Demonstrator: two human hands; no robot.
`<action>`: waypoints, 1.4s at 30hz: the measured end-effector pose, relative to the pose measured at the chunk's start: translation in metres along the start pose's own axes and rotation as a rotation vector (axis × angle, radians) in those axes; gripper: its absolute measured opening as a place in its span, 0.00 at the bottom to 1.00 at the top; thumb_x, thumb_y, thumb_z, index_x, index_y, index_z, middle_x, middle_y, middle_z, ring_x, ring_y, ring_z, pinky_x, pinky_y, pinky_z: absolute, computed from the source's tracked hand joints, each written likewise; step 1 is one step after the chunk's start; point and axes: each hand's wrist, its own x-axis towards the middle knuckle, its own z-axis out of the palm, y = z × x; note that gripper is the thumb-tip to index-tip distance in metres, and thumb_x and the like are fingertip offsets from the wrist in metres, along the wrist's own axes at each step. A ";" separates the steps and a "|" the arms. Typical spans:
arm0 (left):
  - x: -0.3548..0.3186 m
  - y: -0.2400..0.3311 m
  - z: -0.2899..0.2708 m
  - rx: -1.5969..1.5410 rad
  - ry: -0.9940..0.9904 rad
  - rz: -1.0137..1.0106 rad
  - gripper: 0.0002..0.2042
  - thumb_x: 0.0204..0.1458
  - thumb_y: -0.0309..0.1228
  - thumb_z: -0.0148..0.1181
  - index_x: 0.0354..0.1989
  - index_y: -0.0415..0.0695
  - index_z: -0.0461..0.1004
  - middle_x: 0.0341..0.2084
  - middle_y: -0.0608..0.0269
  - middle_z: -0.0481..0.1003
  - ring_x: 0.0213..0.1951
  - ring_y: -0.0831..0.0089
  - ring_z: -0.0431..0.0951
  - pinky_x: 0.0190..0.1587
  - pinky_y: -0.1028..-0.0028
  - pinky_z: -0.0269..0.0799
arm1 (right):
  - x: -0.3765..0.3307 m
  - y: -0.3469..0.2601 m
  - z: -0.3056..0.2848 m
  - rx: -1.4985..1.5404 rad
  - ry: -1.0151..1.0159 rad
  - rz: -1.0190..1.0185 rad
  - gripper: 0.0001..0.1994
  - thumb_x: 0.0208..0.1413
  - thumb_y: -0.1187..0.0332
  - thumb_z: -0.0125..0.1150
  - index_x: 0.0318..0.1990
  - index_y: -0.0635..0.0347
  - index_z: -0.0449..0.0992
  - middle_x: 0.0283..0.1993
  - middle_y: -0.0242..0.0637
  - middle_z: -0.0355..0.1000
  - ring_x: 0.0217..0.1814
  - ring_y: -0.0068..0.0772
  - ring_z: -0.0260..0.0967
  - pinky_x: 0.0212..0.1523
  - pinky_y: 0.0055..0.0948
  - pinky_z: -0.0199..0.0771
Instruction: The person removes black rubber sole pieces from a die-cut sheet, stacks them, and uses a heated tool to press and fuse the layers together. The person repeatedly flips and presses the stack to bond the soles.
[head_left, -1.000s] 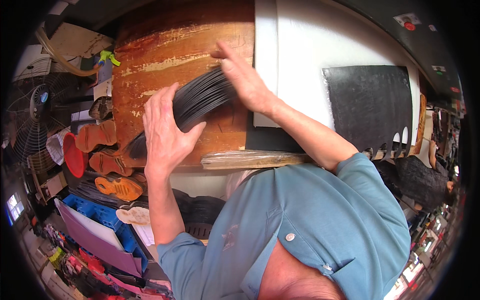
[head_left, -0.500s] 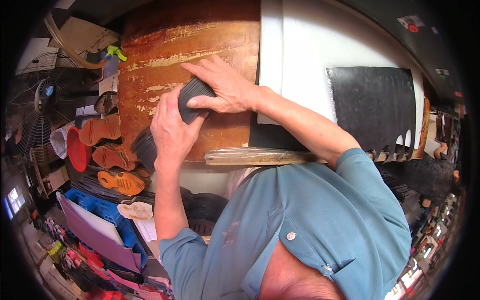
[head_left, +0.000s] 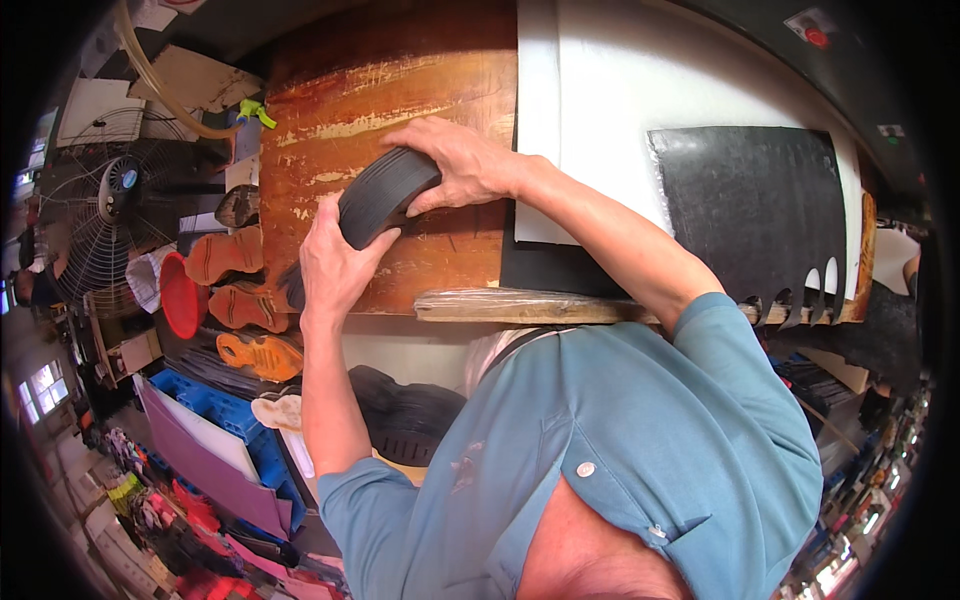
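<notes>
Between my two hands is a curved stack of thin black sheets, shaped like shoe soles (head_left: pixel 385 195), bent in an arch above the worn brown wooden board (head_left: pixel 440 250). My left hand (head_left: pixel 338 262) is closed on the near left end of the stack, thumb along its side. At the far right end, my right hand (head_left: pixel 462 172) grips it with the thumb beneath and the fingers over the edge. More black layers (head_left: pixel 291 287) show beside my left wrist, partly hidden by it.
A black sheet with cut-out slots (head_left: pixel 750 210) lies on a white board (head_left: pixel 600 100) at right. Left of the table are tan and orange shoe soles (head_left: pixel 258 356), a red oval bowl (head_left: pixel 183 297), a fan (head_left: pixel 122 190) and a blue crate (head_left: pixel 205 400). A plastic-wrapped strip (head_left: pixel 520 307) edges the table.
My hands have moved apart along the stack, and more of its layered edge shows between them. The view has shifted slightly.
</notes>
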 end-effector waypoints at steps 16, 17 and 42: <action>-0.024 0.092 -0.006 -1.173 0.178 -0.316 0.21 0.62 0.27 0.73 0.61 0.36 0.74 0.54 0.57 0.81 0.52 0.72 0.80 0.60 0.70 0.74 | -0.059 -0.134 0.044 1.004 0.338 0.407 0.42 0.73 0.54 0.62 0.83 0.63 0.45 0.79 0.49 0.60 0.81 0.40 0.58 0.80 0.40 0.56; -0.027 0.095 0.002 -1.222 0.202 -0.259 0.21 0.63 0.28 0.72 0.61 0.36 0.74 0.54 0.57 0.80 0.54 0.72 0.79 0.61 0.70 0.73 | -0.060 -0.131 0.045 1.012 0.351 0.380 0.41 0.73 0.54 0.63 0.82 0.63 0.48 0.78 0.49 0.61 0.80 0.39 0.59 0.79 0.40 0.58; -0.029 0.051 -0.013 -1.030 -0.600 -0.156 0.47 0.42 0.38 0.84 0.71 0.29 0.69 0.56 0.52 0.81 0.59 0.69 0.80 0.67 0.67 0.72 | 0.023 -0.099 -0.108 0.293 -1.145 0.065 0.46 0.36 0.55 0.89 0.65 0.65 0.77 0.53 0.49 0.84 0.55 0.46 0.82 0.55 0.40 0.80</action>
